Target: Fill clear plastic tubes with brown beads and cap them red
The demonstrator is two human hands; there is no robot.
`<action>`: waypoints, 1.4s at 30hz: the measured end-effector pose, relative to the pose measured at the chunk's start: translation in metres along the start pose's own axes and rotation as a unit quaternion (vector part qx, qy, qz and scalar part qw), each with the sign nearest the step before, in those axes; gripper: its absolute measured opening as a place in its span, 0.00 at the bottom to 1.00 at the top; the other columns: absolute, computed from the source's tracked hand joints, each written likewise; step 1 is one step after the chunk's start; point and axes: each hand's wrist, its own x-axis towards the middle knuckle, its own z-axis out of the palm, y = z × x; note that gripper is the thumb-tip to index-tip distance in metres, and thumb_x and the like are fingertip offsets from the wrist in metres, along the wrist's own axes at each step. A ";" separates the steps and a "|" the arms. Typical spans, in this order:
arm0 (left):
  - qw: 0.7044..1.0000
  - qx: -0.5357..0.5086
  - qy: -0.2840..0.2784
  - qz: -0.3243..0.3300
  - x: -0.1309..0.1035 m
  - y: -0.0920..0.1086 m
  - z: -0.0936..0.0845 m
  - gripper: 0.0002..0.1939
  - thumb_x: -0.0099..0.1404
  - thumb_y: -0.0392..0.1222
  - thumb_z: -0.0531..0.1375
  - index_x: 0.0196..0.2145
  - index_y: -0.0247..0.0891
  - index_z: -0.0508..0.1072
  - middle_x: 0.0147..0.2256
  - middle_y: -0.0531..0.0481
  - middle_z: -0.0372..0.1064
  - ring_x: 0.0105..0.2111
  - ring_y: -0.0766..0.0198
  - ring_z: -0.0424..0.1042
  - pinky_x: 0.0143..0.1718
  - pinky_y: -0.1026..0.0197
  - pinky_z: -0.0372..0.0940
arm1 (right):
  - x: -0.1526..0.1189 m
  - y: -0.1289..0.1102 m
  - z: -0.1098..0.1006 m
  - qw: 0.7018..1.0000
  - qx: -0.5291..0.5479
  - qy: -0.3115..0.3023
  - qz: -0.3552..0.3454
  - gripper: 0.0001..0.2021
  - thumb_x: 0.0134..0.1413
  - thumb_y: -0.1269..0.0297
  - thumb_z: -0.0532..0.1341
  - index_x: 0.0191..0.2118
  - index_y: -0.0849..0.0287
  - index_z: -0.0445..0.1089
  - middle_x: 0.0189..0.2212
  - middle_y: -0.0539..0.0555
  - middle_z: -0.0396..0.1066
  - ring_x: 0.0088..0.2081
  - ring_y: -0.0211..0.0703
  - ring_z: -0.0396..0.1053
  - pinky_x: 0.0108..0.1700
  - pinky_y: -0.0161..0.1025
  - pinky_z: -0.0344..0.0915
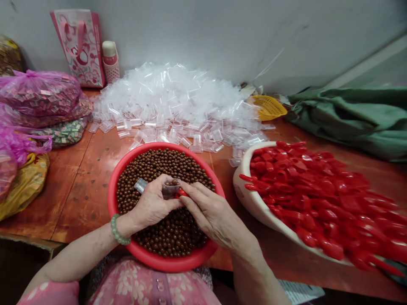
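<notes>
My left hand [152, 204] grips a small clear plastic container [171, 189] with brown balls inside, above the red basin [112, 192]. Another clear container [140, 185] sticks out behind that hand's fingers; whether it is held or lies on the balls, I cannot tell. Pinched in my right hand [214, 212] is a small red plastic piece [182, 192], close against the container's mouth. Its full shape is hidden by the fingers. Shiny brown balls [168, 243] fill the basin under both hands.
To the right, a white basin [243, 186] is heaped with red plastic pieces [305, 199]. A big pile of clear containers [178, 97] lies at the back. Around it are a yellow basket [269, 108], green cloth [356, 118], filled bags [41, 97], a bottle [110, 63] and a gift bag [79, 51].
</notes>
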 end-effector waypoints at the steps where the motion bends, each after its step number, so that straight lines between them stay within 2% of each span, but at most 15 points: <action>1: 1.000 -0.005 -0.005 -0.005 0.000 -0.002 -0.001 0.19 0.49 0.41 0.71 0.34 0.35 0.67 0.32 0.54 0.67 0.34 0.66 0.66 0.41 0.62 0.62 | 0.000 0.000 0.001 1.000 0.003 -0.010 0.002 0.18 0.66 0.65 0.51 0.58 0.55 0.66 0.42 0.57 0.72 0.43 0.46 0.74 0.47 0.45 0.74; 6: 0.999 -0.010 -0.037 -0.027 0.002 -0.007 -0.007 0.16 0.50 0.35 0.68 0.34 0.37 0.65 0.33 0.54 0.67 0.35 0.67 0.66 0.41 0.62 0.61 | -0.004 0.003 -0.001 0.997 0.053 -0.048 0.007 0.17 0.66 0.67 0.52 0.57 0.50 0.68 0.41 0.55 0.71 0.41 0.42 0.74 0.45 0.40 0.74; 9: 0.998 0.015 -0.066 -0.018 0.002 -0.005 -0.010 0.13 0.53 0.35 0.65 0.35 0.36 0.66 0.34 0.53 0.67 0.36 0.66 0.66 0.42 0.62 0.61 | -0.008 0.008 -0.001 0.995 0.088 -0.039 0.010 0.16 0.65 0.67 0.55 0.55 0.51 0.69 0.42 0.55 0.72 0.43 0.42 0.73 0.46 0.41 0.73; 11: 0.996 0.027 -0.080 -0.021 0.002 -0.004 -0.010 0.11 0.55 0.37 0.65 0.36 0.36 0.67 0.34 0.52 0.67 0.36 0.66 0.67 0.42 0.61 0.61 | -0.011 0.014 -0.001 0.991 0.130 0.006 0.041 0.14 0.63 0.65 0.57 0.53 0.53 0.70 0.41 0.55 0.73 0.42 0.43 0.73 0.45 0.41 0.73; 14: 0.993 0.005 -0.104 -0.060 0.003 -0.004 -0.008 0.14 0.57 0.45 0.65 0.36 0.35 0.67 0.33 0.51 0.68 0.34 0.65 0.69 0.41 0.59 0.64 | -0.012 0.023 -0.002 0.964 0.214 0.106 0.118 0.10 0.61 0.63 0.60 0.47 0.54 0.70 0.33 0.50 0.75 0.32 0.38 0.74 0.34 0.35 0.73; 16: 0.989 -0.016 -0.123 -0.083 0.004 -0.005 -0.007 0.18 0.57 0.51 0.65 0.36 0.35 0.66 0.32 0.50 0.69 0.34 0.65 0.71 0.41 0.58 0.65 | -0.007 0.025 -0.004 0.950 0.239 0.149 0.134 0.08 0.60 0.63 0.60 0.44 0.54 0.71 0.30 0.48 0.74 0.27 0.35 0.72 0.30 0.32 0.71; 18: 0.987 -0.018 -0.133 -0.086 0.004 -0.005 -0.006 0.20 0.57 0.54 0.66 0.35 0.35 0.66 0.31 0.50 0.69 0.33 0.64 0.71 0.40 0.58 0.66 | 0.000 0.024 -0.006 0.958 0.217 0.155 0.108 0.08 0.60 0.63 0.60 0.44 0.55 0.72 0.34 0.51 0.74 0.32 0.37 0.73 0.35 0.35 0.72; 21: 0.989 -0.007 -0.132 -0.073 0.004 -0.004 -0.006 0.19 0.57 0.53 0.65 0.35 0.35 0.67 0.31 0.50 0.69 0.33 0.65 0.70 0.39 0.60 0.66 | 0.011 0.018 -0.007 0.979 0.154 0.130 0.032 0.09 0.60 0.66 0.59 0.45 0.55 0.73 0.39 0.54 0.75 0.41 0.43 0.73 0.44 0.42 0.72; 25: 0.990 0.035 -0.127 -0.057 0.004 -0.003 -0.009 0.12 0.61 0.46 0.62 0.35 0.35 0.67 0.29 0.52 0.68 0.31 0.66 0.69 0.36 0.62 0.64 | 0.018 0.013 -0.008 0.988 0.110 0.101 -0.030 0.11 0.61 0.69 0.58 0.47 0.54 0.73 0.40 0.55 0.75 0.42 0.43 0.73 0.45 0.43 0.73; 29: 0.990 0.053 -0.116 -0.053 0.005 -0.004 -0.010 0.07 0.63 0.42 0.59 0.35 0.36 0.66 0.29 0.52 0.68 0.30 0.67 0.69 0.35 0.62 0.64 | 0.012 0.014 -0.017 0.992 0.078 0.101 -0.017 0.11 0.61 0.69 0.58 0.47 0.53 0.74 0.39 0.55 0.75 0.41 0.43 0.74 0.43 0.41 0.73; 34: 0.992 0.031 -0.106 -0.053 0.006 -0.004 -0.009 0.07 0.63 0.40 0.58 0.37 0.35 0.66 0.31 0.51 0.68 0.32 0.67 0.70 0.36 0.62 0.65 | -0.001 0.024 -0.024 0.992 0.071 0.103 0.018 0.11 0.60 0.68 0.60 0.47 0.52 0.75 0.39 0.54 0.75 0.40 0.42 0.74 0.43 0.40 0.73; 38: 0.992 0.033 -0.107 -0.057 0.006 -0.003 -0.009 0.07 0.63 0.41 0.59 0.36 0.35 0.66 0.32 0.50 0.68 0.32 0.66 0.69 0.37 0.61 0.65 | 0.001 0.025 -0.013 0.977 0.110 0.174 0.063 0.12 0.61 0.67 0.60 0.49 0.51 0.73 0.42 0.53 0.75 0.42 0.43 0.74 0.47 0.45 0.73; 42: 0.992 0.043 -0.110 -0.033 0.007 -0.005 -0.010 0.08 0.62 0.42 0.60 0.34 0.36 0.66 0.31 0.51 0.67 0.33 0.65 0.68 0.39 0.59 0.64 | 0.012 0.012 0.005 0.972 0.109 0.203 0.043 0.12 0.60 0.67 0.60 0.48 0.52 0.73 0.42 0.54 0.76 0.43 0.45 0.74 0.48 0.47 0.72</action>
